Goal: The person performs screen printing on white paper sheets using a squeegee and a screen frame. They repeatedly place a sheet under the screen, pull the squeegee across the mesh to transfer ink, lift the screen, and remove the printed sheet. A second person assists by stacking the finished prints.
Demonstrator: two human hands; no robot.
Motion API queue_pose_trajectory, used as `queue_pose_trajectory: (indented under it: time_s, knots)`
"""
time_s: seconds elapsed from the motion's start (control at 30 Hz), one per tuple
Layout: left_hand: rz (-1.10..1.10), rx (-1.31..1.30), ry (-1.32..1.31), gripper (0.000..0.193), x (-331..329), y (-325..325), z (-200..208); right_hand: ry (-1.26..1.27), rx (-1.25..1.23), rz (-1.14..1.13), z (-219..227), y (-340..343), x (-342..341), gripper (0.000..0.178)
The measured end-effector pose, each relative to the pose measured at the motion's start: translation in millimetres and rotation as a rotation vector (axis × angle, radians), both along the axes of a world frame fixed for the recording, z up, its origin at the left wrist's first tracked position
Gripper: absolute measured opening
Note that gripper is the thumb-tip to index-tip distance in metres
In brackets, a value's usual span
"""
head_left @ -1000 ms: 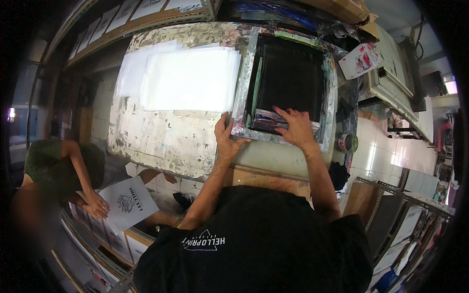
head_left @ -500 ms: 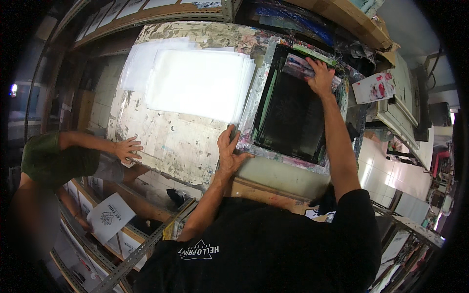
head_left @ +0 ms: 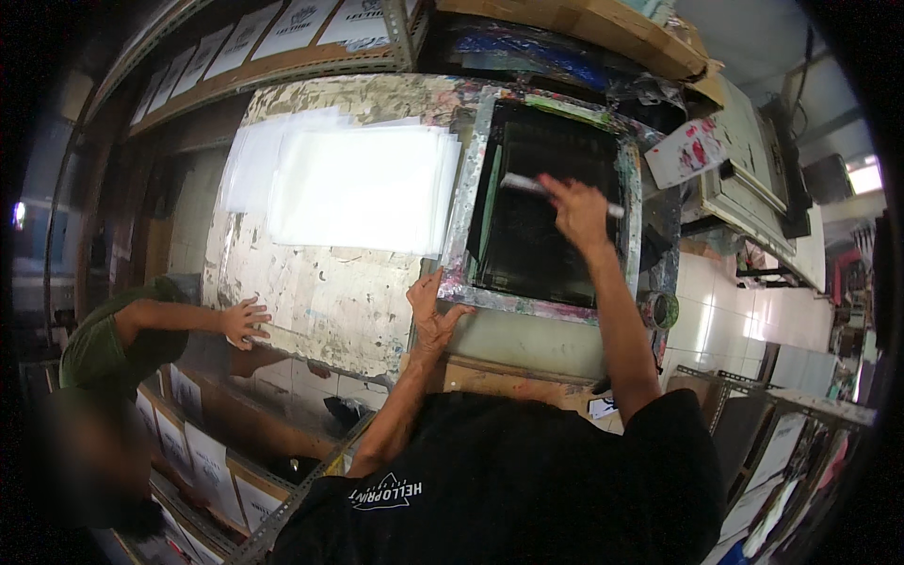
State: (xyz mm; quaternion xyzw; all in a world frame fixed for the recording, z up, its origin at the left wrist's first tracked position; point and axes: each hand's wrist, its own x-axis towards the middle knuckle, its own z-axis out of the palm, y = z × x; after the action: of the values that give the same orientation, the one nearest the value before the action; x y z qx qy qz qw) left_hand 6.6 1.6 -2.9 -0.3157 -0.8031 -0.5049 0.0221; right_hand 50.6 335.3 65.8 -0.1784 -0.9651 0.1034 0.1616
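A paint-stained printing screen frame [head_left: 461,221] with a dark mesh [head_left: 537,235] lies flat on the worn table [head_left: 320,311]. My right hand [head_left: 579,212] is over the mesh, closed on a long grey squeegee [head_left: 527,185] held across the screen. My left hand [head_left: 431,315] presses flat on the frame's near left corner, fingers spread. A stack of white sheets [head_left: 358,188] lies on the table left of the screen.
Another person in a green shirt crouches at the left with one hand [head_left: 243,320] on the table's edge. Shelves with printed sheets [head_left: 282,28] run along the back. A tape roll [head_left: 664,309] sits at the table's right end, and printed sheets [head_left: 198,452] stand below.
My right hand came back from the screen's far edge toward the middle, now with the squeegee in it. The other person's hand moved onto the table's edge. My left hand stayed on the frame.
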Motion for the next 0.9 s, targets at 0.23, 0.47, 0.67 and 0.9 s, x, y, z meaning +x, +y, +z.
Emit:
queue_pose_trajectory:
  time_s: [0.23,0.47,0.67,0.9]
  knots:
    - [0.1,0.186,-0.06,0.078,-4,28,55,0.122,0.001,0.071,108,-100,83,0.048]
    - [-0.026,0.57,-0.195,0.062,-46,80,131,0.233,0.134,0.072,208,-50,46,0.062]
    - [0.276,-0.41,0.221,0.042,-37,59,3,0.296,0.189,0.045,270,9,-8,0.054]
    - [0.278,-0.077,-0.15,0.02,-34,73,0,0.283,0.122,0.048,297,27,-29,0.056]
